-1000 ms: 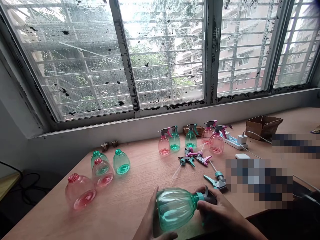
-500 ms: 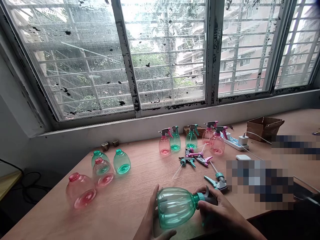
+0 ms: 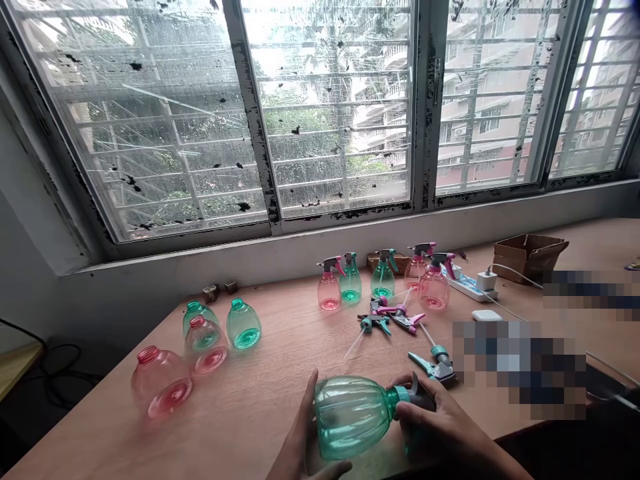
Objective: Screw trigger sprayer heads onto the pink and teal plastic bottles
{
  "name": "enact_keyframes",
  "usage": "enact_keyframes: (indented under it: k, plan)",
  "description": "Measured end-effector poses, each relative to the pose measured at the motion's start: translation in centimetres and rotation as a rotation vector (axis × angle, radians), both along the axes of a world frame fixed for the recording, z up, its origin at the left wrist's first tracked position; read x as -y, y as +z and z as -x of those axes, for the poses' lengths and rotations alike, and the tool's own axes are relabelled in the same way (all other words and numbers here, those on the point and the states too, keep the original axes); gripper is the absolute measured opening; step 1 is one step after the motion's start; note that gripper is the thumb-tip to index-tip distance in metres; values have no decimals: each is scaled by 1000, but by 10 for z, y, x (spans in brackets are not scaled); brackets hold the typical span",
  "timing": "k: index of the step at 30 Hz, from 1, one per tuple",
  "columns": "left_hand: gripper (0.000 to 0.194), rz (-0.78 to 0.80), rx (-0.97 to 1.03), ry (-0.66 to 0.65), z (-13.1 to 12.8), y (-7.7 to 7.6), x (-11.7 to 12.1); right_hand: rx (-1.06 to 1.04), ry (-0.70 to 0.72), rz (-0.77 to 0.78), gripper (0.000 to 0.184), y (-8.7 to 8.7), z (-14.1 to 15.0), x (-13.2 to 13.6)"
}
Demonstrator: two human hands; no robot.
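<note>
A green see-through spray bottle (image 3: 350, 413) lies on its side in front of me. My left hand (image 3: 303, 440) cups its wide base, fingers wrapped round it. My right hand (image 3: 435, 420) is closed on the grey trigger head (image 3: 417, 395) sitting on the bottle's neck. Just beyond my right hand lies a loose teal and grey trigger head (image 3: 434, 363) with its dip tube.
Several headless pink and green bottles (image 3: 210, 340) stand at the left of the wooden table (image 3: 280, 347). Several bottles with heads (image 3: 383, 277) stand near the window sill, with loose trigger heads (image 3: 390, 317) before them. A power strip (image 3: 473, 285) and a cardboard box (image 3: 527, 253) sit at the right.
Both hands keep their hold on the green bottle; my left fingers have shifted slightly on its base. Nothing else has moved.
</note>
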State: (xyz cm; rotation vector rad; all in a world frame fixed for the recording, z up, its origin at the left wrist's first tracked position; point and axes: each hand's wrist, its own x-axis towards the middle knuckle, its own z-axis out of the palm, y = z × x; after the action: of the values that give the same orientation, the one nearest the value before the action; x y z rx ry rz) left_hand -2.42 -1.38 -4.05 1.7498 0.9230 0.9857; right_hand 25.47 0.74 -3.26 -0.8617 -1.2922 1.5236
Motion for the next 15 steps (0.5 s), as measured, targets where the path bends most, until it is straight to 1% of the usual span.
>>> enact_keyframes:
  k: [4, 5, 7, 10, 13, 15]
  plan:
    - [125, -5, -32, 17, 2, -2, 0, 11, -22, -6, 47, -3, 0, -1]
    - [125, -5, -26, 16, 2, -3, -1, 13, -31, -10, 47, -4, 0, -1]
    - [118, -1, -12, 10, 3, -4, -1, 15, -40, -14, 47, -4, 0, -1]
    - [110, -5, -29, 26, 3, -4, -2, 13, -20, -8, 48, -2, 0, 0]
    - [109, 9, -49, 47, 1, -4, -4, 9, -8, 7, 50, 1, 1, 0]
    - [115, 27, -40, 33, 1, -4, -4, 10, -9, 15, 50, 1, 1, 0]
